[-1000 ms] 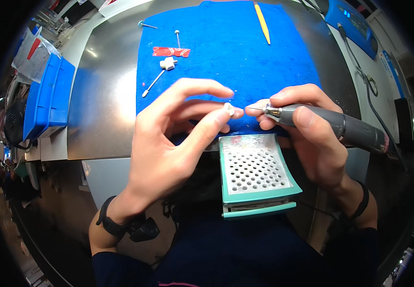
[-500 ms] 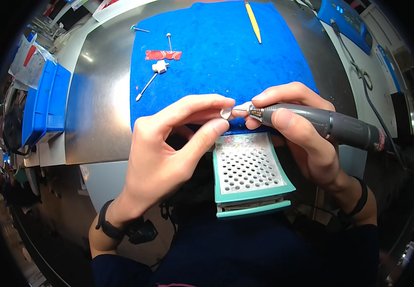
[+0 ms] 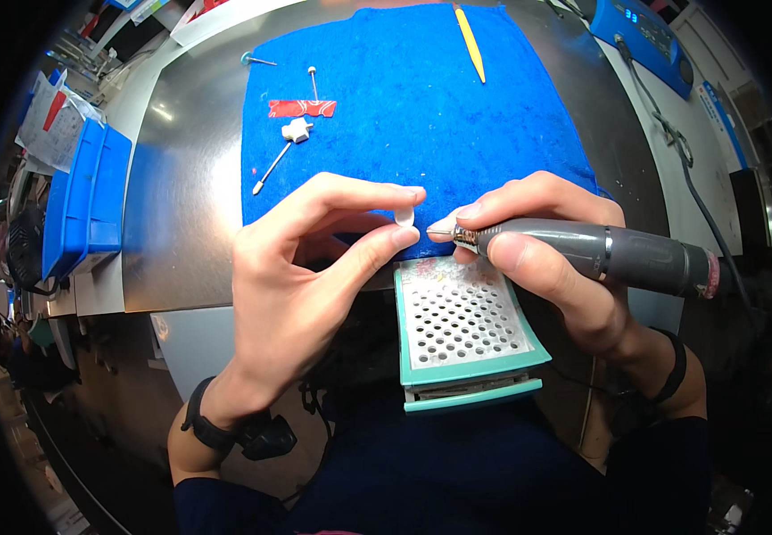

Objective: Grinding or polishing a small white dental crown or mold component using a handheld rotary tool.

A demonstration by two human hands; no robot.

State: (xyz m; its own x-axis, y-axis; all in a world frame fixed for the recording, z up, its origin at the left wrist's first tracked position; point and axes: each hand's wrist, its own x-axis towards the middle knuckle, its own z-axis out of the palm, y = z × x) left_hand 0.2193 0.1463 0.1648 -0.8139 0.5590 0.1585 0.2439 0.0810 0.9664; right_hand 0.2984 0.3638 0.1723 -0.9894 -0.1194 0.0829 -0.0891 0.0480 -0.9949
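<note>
A small white piece (image 3: 404,217) is sitting between the thumb and index finger of the left hand (image 3: 283,259), which is pinching it near the fingertips. The piece is lying just left of the right hand (image 3: 582,303), in the narrow space where the two hands are facing each other. The right hand is gripping a grey rotary handpiece (image 3: 622,254) in a pen-like hold, and its thin metal bit (image 3: 440,232) is pointing left toward the white piece, near it but not touching. A fingertip of the right hand is showing just behind the bit. Below the piece and between the two wrists, a teal-framed perforated plate (image 3: 475,366) is extending from the front edge of the worktop (image 3: 181,178) toward the person. Beyond the hands, a blue cloth (image 3: 430,107) is covering part of the worktop. On its left side, a red strip (image 3: 301,109) is lying near a white knobbly block (image 3: 297,131), with a thin white-tipped rod (image 3: 272,168) slanting from the block toward the left hand. Near the far edge of the cloth, a yellow pen-shaped tool (image 3: 470,45) is lying well apart from both hands.
</note>
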